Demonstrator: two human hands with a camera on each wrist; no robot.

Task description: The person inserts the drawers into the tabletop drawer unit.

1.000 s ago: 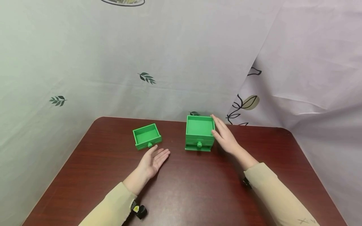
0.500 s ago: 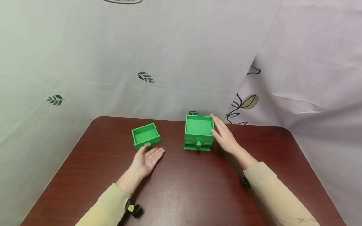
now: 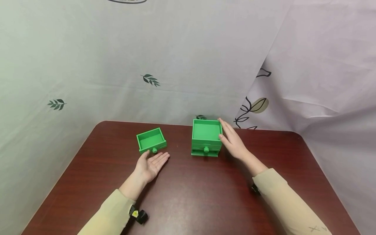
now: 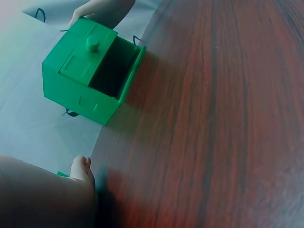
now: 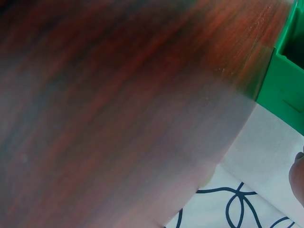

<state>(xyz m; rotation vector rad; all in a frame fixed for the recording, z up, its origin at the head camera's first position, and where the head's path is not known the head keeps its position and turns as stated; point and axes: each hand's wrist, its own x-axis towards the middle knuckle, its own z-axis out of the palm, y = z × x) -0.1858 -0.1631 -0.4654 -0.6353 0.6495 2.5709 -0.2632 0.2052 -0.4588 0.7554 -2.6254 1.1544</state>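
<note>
A small green drawer cabinet [image 3: 207,137] stands at the back middle of the table, with a knobbed drawer front above a dark slot at its base. That slot [image 4: 114,69] shows clearly in the left wrist view. Along the cabinet's right side lies my right hand [image 3: 233,142], fingers straight, fingertips right at the top edge. To the left, a loose green drawer [image 3: 151,141] with a round knob sits on the table, nothing inside it. My left hand [image 3: 149,168] is palm up just in front of that drawer, fingers extended and holding nothing.
The dark reddish wooden table [image 3: 188,195] ends close behind the cabinet. A pale patterned cloth [image 3: 182,58] hangs behind and at the sides. A black wrist device [image 3: 138,215] is strapped at the left sleeve.
My left hand has drifted a little left and farther from the cabinet, still palm up. The right hand, the cabinet and the loose drawer stay as they were.
</note>
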